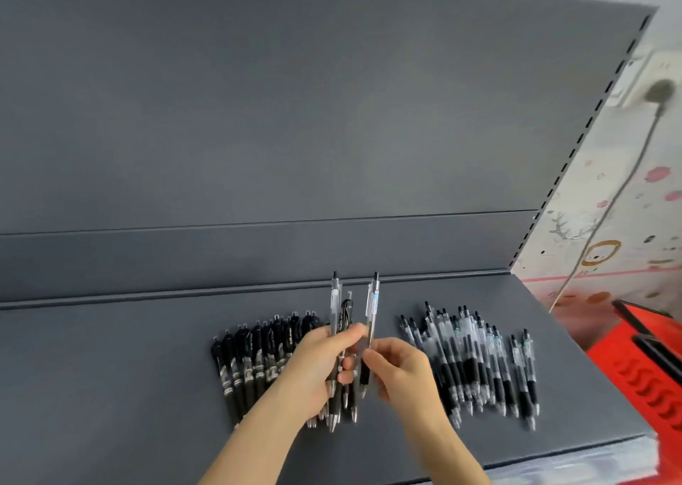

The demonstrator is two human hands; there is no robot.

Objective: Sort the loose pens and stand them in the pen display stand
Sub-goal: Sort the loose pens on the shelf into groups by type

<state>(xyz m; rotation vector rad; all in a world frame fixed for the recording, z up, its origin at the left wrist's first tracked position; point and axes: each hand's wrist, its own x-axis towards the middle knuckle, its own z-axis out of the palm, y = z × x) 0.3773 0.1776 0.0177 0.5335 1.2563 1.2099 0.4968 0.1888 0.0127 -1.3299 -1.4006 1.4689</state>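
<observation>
Two groups of pens lie on a dark grey shelf (110, 355). A row of black-bodied pens (254, 355) is on the left, and a row of clear-barrelled pens (472, 359) with black grips is on the right. My left hand (313, 366) grips a small bunch of pens (337, 314) upright between the two rows, clickers up. My right hand (398, 370) pinches one clear pen (372, 311) right beside that bunch. No pen display stand shows in this view.
A tall grey back panel (295, 115) rises behind the shelf. A red plastic basket (642, 366) stands at the right, past the shelf end. A grey cable (605, 211) hangs from a wall socket (657, 78) there.
</observation>
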